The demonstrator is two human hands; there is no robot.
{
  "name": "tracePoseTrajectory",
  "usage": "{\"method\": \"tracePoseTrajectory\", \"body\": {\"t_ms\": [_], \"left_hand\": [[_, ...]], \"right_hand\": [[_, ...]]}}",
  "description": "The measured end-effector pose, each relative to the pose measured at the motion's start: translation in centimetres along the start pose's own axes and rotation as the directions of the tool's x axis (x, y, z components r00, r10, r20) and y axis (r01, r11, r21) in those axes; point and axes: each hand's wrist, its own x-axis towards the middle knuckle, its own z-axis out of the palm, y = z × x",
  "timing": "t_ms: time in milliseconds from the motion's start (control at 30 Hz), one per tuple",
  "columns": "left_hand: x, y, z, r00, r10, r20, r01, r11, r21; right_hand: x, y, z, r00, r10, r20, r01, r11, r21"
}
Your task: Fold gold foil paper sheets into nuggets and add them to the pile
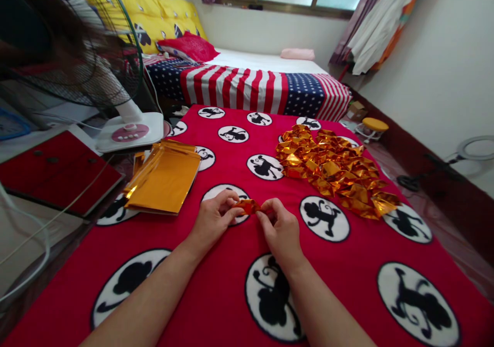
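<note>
Between my two hands is a small piece of folded gold foil paper (248, 206), held just above the red cloth. My left hand (216, 214) pinches its left end between thumb and fingers. The right end is pinched by my right hand (280, 226). To the left lies a stack of flat gold foil sheets (164, 179), its far edge somewhat uneven. A heap of folded gold foil pieces (332, 169) spreads over the cloth at the right.
A red cloth with monkey prints (347, 285) covers the surface under my hands. An electric fan (129, 125) stands at the left beside a dark red panel (54, 164). Beyond is a bed with a flag-patterned cover (247, 87). A yellow stool (374, 124) stands at the right.
</note>
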Motion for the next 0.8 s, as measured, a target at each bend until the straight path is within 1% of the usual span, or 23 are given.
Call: {"method": "tracePoseTrajectory", "body": {"t_ms": [100, 200, 300, 367, 467, 533, 600, 700, 800], "left_hand": [[0.0, 0.1, -0.1, 1.000, 0.016, 0.025, -0.017, 0.999, 0.028], [0.1, 0.1, -0.2, 0.997, 0.067, 0.037, -0.072, 0.986, 0.153], [0.2, 0.0, -0.3, 0.986, 0.160, 0.046, -0.167, 0.933, 0.319], [0.2, -0.1, -0.4, 0.975, 0.217, 0.046, -0.217, 0.895, 0.389], [0.4, -0.2, -0.5, 0.957, 0.289, 0.026, -0.268, 0.846, 0.461], [0.6, -0.3, -0.5, 0.949, 0.315, -0.001, -0.278, 0.839, 0.467], [0.7, -0.2, -0.4, 0.952, 0.304, -0.032, -0.261, 0.862, 0.434], [0.9, -0.1, -0.3, 0.965, 0.254, -0.064, -0.212, 0.901, 0.378], [1.1, -0.1, -0.2, 0.974, 0.209, -0.081, -0.165, 0.912, 0.376]], "right_hand": [[0.1, -0.1, -0.1, 1.000, 0.003, 0.007, -0.003, 1.000, 0.002], [0.2, -0.3, -0.3, 0.999, -0.037, -0.005, 0.037, 0.999, -0.029], [0.3, -0.5, -0.4, 0.997, -0.074, -0.017, 0.072, 0.995, -0.066], [0.4, -0.5, -0.4, 0.997, -0.079, -0.004, 0.078, 0.992, -0.095], [0.6, -0.4, -0.3, 0.996, -0.079, 0.046, 0.085, 0.983, -0.165], [0.8, -0.4, -0.2, 0.996, -0.070, 0.059, 0.081, 0.973, -0.216], [1.1, -0.4, -0.1, 0.997, -0.054, 0.048, 0.065, 0.965, -0.254], [1.3, -0.4, 0.0, 0.999, -0.022, 0.026, 0.028, 0.958, -0.284], [1.5, -0.6, 0.2, 1.000, 0.018, 0.003, -0.016, 0.950, -0.311]]}}
